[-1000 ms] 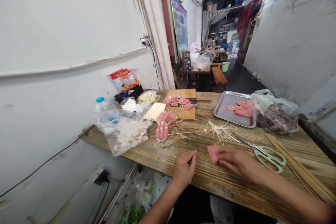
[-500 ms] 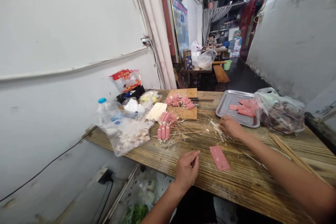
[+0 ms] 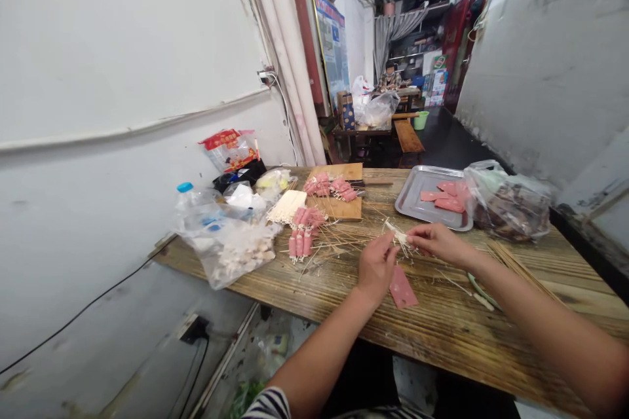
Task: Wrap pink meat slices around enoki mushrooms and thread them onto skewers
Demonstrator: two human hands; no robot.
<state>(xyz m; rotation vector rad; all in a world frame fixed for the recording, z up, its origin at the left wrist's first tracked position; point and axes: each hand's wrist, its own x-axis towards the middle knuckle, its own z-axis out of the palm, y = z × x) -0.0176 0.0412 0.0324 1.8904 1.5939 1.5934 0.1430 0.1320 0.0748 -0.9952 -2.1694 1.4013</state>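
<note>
Over the wooden table, my right hand [image 3: 438, 243] pinches a few thin white enoki mushrooms [image 3: 403, 249] between thumb and fingers. From the other side my left hand [image 3: 376, 268] meets the same strands, its fingertips closed on them. Below the hands lies a flat pink meat slice [image 3: 403, 288], partly behind my left hand. To the left, finished pink rolls [image 3: 301, 243] with enoki ends are threaded on thin skewers, beside a pale enoki bunch [image 3: 286, 207]. More skewered rolls [image 3: 339, 188] rest on a wooden board [image 3: 346, 209].
A metal tray [image 3: 407, 204] with pink slices [image 3: 448, 198] stands at the right, against a plastic bag [image 3: 511, 203] of dark contents. Bare skewers [image 3: 521, 268] lie by my right forearm. At the left are a mushroom bag [image 3: 236, 255] and a blue-capped bottle [image 3: 185, 191]. Another person [image 3: 390, 77] sits far back.
My left hand has moved forward and right from the table's front edge to the enoki mushrooms. My right hand has shifted slightly and pinches the strands. The view has turned a little.
</note>
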